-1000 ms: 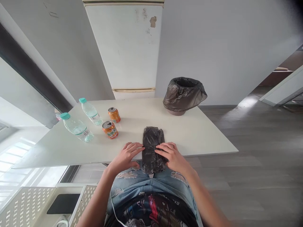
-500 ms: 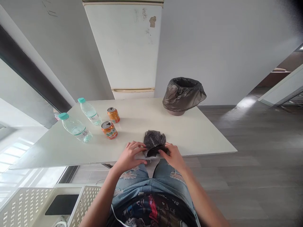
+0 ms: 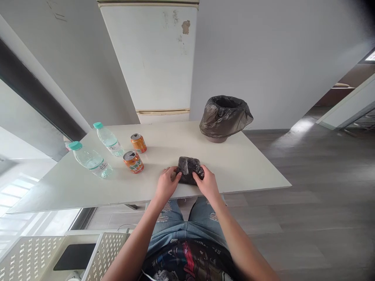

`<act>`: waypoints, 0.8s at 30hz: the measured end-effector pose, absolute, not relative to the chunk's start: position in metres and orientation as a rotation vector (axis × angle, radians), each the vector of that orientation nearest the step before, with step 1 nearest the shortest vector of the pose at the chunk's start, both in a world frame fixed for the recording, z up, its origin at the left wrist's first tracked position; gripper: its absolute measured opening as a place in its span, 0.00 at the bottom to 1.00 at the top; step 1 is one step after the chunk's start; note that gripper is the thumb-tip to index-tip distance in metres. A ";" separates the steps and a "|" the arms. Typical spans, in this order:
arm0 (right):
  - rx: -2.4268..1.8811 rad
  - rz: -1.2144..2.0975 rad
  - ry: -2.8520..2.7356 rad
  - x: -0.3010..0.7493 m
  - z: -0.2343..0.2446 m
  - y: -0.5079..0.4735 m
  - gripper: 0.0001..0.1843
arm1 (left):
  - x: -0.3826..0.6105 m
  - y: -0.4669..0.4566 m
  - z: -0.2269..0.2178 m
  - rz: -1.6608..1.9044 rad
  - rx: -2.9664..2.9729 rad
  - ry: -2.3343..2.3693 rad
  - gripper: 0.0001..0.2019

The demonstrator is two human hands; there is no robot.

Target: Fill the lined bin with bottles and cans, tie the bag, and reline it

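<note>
A bunched black plastic bag (image 3: 189,167) lies on the white table (image 3: 246,164) near its front edge. My left hand (image 3: 168,182) grips its left side between thumb and fingers. On the right side, my right hand (image 3: 207,180) pinches it the same way, with fingertips partly hidden behind the plastic. To the left stand two orange drink cans, a nearer can (image 3: 134,162) and a farther can (image 3: 138,143). Beyond them are a nearer clear bottle (image 3: 91,160) and a farther clear bottle (image 3: 109,139), both with teal caps.
A bin lined with a black bag (image 3: 224,117) stands at the table's back right. Behind the table is a white fridge (image 3: 155,58). A white perforated basket (image 3: 38,257) holding a dark flat object (image 3: 75,256) sits at lower left.
The black bag has been folded into a smaller bundle and lies slightly farther from the table's edge. My left hand has moved from lying spread to gripping its side.
</note>
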State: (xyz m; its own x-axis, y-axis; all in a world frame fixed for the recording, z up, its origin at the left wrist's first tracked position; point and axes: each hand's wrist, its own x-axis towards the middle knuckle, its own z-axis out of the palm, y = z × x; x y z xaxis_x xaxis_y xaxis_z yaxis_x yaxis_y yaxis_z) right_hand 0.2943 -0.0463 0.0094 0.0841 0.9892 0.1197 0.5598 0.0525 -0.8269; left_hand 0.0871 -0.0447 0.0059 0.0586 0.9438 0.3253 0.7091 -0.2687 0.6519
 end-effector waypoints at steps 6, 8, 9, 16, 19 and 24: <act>-1.686 0.656 -1.576 0.293 0.010 -0.046 0.30 | 0.100 -0.042 0.014 1.029 2.342 1.624 0.24; -1.655 0.670 -1.594 0.296 0.011 -0.044 0.29 | 0.104 -0.039 0.016 0.883 2.505 1.482 0.25; -1.638 0.677 -1.600 0.298 0.011 -0.043 0.28 | 0.106 -0.037 0.015 0.800 2.561 1.434 0.26; -1.495 0.308 -1.596 0.302 0.007 -0.046 0.25 | 0.113 -0.023 -0.008 0.449 2.624 1.513 0.30; -1.376 0.060 -1.771 0.297 0.010 -0.056 0.22 | 0.114 -0.021 -0.010 0.425 2.633 1.534 0.30; -1.449 0.039 -2.170 0.290 0.007 -0.064 0.28 | 0.114 -0.018 -0.006 0.485 2.701 1.433 0.30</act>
